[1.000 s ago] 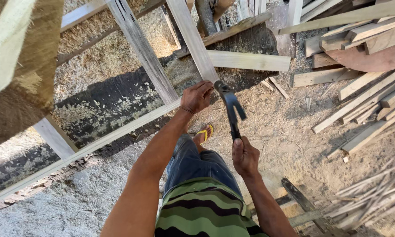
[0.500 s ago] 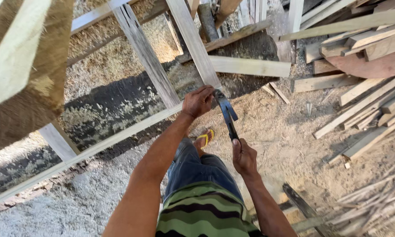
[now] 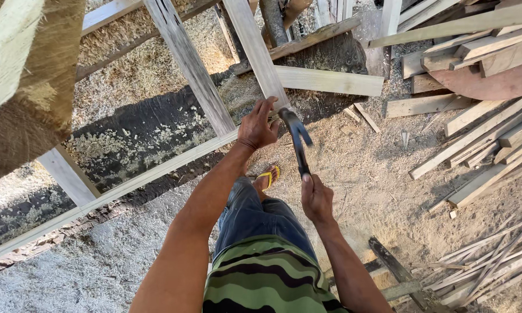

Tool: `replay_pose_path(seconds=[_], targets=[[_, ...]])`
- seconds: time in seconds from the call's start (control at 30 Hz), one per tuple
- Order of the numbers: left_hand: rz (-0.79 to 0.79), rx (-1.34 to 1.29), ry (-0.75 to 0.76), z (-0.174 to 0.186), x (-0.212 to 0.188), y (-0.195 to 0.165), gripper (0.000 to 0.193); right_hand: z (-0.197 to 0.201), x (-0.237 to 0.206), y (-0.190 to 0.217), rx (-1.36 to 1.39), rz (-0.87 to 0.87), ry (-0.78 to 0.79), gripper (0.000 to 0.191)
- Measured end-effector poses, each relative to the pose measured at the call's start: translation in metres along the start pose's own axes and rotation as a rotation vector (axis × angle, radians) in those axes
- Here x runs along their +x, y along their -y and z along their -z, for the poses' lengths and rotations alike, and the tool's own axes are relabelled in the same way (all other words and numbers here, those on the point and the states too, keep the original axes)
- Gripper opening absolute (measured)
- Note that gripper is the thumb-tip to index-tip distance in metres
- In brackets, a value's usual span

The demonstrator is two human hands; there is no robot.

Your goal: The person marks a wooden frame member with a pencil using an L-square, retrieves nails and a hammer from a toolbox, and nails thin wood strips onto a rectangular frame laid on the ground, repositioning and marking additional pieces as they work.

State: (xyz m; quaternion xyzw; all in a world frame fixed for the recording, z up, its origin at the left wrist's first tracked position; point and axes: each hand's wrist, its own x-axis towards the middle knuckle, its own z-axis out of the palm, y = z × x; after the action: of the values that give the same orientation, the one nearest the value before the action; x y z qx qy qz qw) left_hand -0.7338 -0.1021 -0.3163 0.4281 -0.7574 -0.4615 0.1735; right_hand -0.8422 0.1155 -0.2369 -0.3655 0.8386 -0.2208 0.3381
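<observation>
My right hand (image 3: 316, 200) grips the dark handle of a claw hammer (image 3: 296, 138), whose blurred head is up beside the corner of a pale wooden frame (image 3: 157, 171). My left hand (image 3: 257, 124) rests on that corner, fingers curled over the joint where the long rail meets an upright slat (image 3: 255, 49). The hammer head sits just right of my left fingers. Whether a nail is held there is hidden.
Loose planks and offcuts (image 3: 481, 133) are piled on the right over sawdust ground. A board (image 3: 327, 80) lies behind the frame. My foot in a yellow sandal (image 3: 268, 177) stands under the frame. A rough timber block (image 3: 23, 69) looms at upper left.
The hammer head has swung down and left toward the frame corner by my left hand. My left hand has stayed on the joint.
</observation>
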Motion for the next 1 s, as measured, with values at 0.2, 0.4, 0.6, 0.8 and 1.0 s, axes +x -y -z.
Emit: replay_pose_path(seconds=[0.2,0.4,0.6,0.8,1.0], targets=[[-0.119,0.025,-0.136,0.004,-0.001,-0.002,0.066,0.03,-0.009,-0.001,0.212,0.011,0.019,0.051],[-0.095,-0.058,-0.118,0.006,-0.001,-0.001,0.073,0.019,-0.01,-0.009,1.016,0.657,-0.273,0.052],[-0.092,-0.025,-0.103,0.004,0.0,0.0,0.069,0.012,0.005,0.0,0.019,0.104,-0.031,0.037],[-0.091,-0.022,-0.098,0.001,0.001,0.004,0.071,0.036,-0.021,0.006,0.773,0.38,-0.143,0.046],[-0.041,-0.067,-0.063,-0.001,-0.001,0.01,0.068,0.007,0.012,-0.009,0.034,0.367,-0.12,0.04]])
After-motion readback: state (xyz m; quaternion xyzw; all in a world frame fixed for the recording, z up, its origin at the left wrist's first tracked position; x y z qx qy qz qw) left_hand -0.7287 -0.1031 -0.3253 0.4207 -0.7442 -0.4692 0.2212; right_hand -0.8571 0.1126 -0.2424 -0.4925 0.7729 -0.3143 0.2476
